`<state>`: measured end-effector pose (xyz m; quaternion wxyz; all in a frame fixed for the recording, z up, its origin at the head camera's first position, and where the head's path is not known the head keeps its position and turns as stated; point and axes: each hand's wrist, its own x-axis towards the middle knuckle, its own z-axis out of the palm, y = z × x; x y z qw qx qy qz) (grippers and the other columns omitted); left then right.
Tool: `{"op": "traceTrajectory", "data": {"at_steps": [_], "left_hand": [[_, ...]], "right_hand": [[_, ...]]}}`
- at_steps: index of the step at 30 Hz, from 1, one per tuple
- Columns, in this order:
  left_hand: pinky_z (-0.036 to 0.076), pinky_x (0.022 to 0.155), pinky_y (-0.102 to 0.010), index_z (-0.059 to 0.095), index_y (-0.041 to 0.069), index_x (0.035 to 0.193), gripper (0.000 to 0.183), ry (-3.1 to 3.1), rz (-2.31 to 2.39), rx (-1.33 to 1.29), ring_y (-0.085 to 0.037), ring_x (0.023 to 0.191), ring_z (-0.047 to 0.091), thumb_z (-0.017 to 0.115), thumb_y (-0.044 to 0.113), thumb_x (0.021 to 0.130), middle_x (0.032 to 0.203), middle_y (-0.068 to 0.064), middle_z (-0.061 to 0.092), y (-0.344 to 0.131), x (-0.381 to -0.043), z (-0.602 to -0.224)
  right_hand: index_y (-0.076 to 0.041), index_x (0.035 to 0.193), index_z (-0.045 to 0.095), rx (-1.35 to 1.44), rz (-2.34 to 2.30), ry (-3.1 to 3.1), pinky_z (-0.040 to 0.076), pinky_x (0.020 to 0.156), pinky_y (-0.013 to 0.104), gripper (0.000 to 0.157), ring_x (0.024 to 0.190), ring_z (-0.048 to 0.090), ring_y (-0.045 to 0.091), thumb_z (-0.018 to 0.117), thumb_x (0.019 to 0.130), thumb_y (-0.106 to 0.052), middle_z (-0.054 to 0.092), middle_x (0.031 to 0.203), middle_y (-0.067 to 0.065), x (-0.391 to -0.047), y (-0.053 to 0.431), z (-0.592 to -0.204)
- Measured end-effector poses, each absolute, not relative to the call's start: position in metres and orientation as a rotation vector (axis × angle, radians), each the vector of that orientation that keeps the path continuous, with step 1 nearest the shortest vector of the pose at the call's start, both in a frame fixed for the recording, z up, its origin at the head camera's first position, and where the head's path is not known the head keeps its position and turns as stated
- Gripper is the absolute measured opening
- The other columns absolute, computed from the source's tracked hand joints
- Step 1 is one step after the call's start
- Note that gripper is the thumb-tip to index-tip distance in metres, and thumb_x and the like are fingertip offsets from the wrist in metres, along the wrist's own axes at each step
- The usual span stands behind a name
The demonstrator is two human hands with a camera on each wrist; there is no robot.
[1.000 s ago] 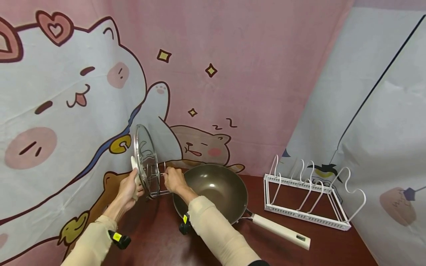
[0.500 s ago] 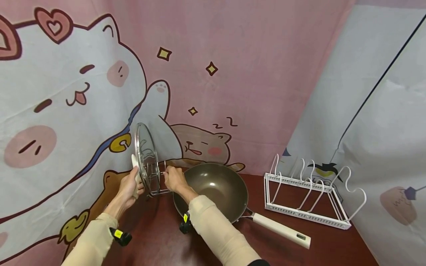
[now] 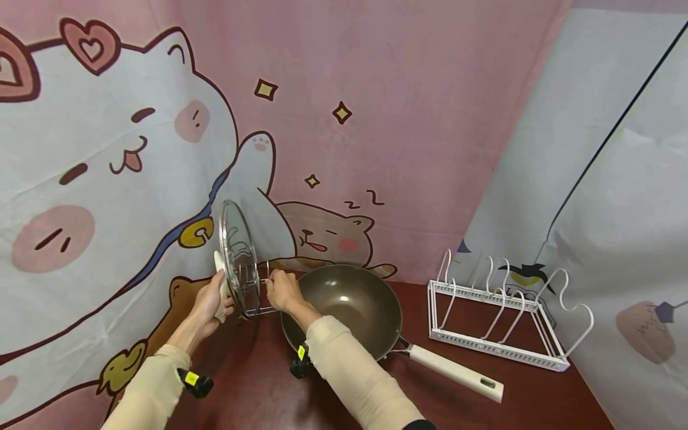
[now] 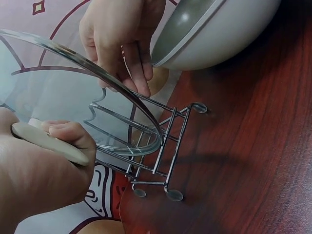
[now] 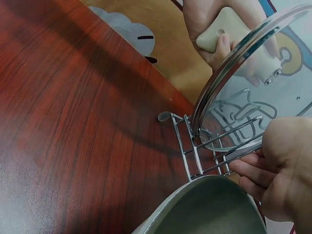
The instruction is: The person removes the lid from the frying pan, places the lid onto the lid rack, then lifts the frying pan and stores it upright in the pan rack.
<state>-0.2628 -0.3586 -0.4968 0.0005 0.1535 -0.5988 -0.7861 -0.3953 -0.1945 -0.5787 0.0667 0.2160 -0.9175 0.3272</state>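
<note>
My left hand (image 3: 206, 301) grips the cream handle (image 4: 51, 142) of a glass pan lid (image 3: 238, 257) with a metal rim. The lid stands on edge, its lower rim down among the bars of a small chrome wire rack (image 4: 168, 141). My right hand (image 3: 285, 291) holds the rack's wire frame on the far side, fingers curled at it in the right wrist view. Close beside that hand sits a wok (image 3: 355, 304), brown inside and pale outside, its cream handle (image 3: 454, 371) pointing to the front right.
On the right of the dark red table (image 3: 242, 382) stands a white rack (image 3: 497, 352) with several curved dividers. A cartoon-printed cloth (image 3: 408, 149) hangs behind and along the sides of the table.
</note>
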Motion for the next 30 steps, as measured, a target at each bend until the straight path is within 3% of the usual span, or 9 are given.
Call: {"op": "traceTrajectory", "data": {"at_steps": [6, 10, 15, 22, 30], "left_hand": [[0.039, 0.054, -0.018, 0.051, 0.022, 0.105, 0.04, -1.894, -2.468, 0.476, -0.004, 0.066, 0.043, 0.036, 0.055, 0.121, 0.082, 0.009, 0.047, -0.356, -0.264, -0.497], [0.039, 0.055, -0.019, 0.051, 0.021, 0.106, 0.041, -1.904, -2.473, 0.462, -0.005, 0.066, 0.044, 0.035, 0.055, 0.121, 0.083, 0.008, 0.047, -0.356, -0.264, -0.497], [0.039, 0.054, -0.019, 0.05, 0.02, 0.106, 0.041, -1.896, -2.473, 0.492, -0.005, 0.066, 0.044, 0.036, 0.055, 0.121, 0.083, 0.007, 0.047, -0.357, -0.263, -0.496], [0.039, 0.055, -0.019, 0.05, 0.02, 0.11, 0.039, -1.908, -2.484, 0.496, -0.005, 0.067, 0.044, 0.035, 0.054, 0.121, 0.084, 0.007, 0.047, -0.358, -0.262, -0.496], [0.04, 0.053, -0.019, 0.049, 0.019, 0.107, 0.041, -1.914, -2.47, 0.506, -0.005, 0.065, 0.046, 0.035, 0.055, 0.121, 0.083, 0.007, 0.049, -0.358, -0.263, -0.494]], "right_hand": [[-0.022, 0.097, 0.076, 0.657, 1.008, -2.742, 0.064, 0.078, 0.036, 0.017, 0.089, 0.076, 0.019, 0.07, 0.11, -0.031, 0.075, 0.086, -0.007, -0.397, -0.19, -0.578], [-0.023, 0.103, 0.08, 0.706, 1.024, -2.747, 0.062, 0.08, 0.03, 0.016, 0.091, 0.073, 0.013, 0.07, 0.109, -0.035, 0.078, 0.091, -0.01, -0.397, -0.186, -0.576], [-0.018, 0.114, 0.08, 0.762, 1.105, -2.749, 0.063, 0.086, 0.032, 0.019, 0.101, 0.077, 0.017, 0.067, 0.109, -0.031, 0.083, 0.104, -0.003, -0.383, -0.177, -0.56], [-0.008, 0.132, 0.074, 0.824, 1.203, -2.777, 0.063, 0.102, 0.038, 0.033, 0.119, 0.077, 0.028, 0.066, 0.111, -0.032, 0.082, 0.122, 0.009, -0.338, -0.148, -0.501], [-0.013, 0.148, 0.066, 0.891, 1.141, -2.794, 0.06, 0.114, 0.036, 0.046, 0.135, 0.073, 0.025, 0.062, 0.112, -0.042, 0.076, 0.145, 0.007, -0.331, -0.136, -0.496]]}}
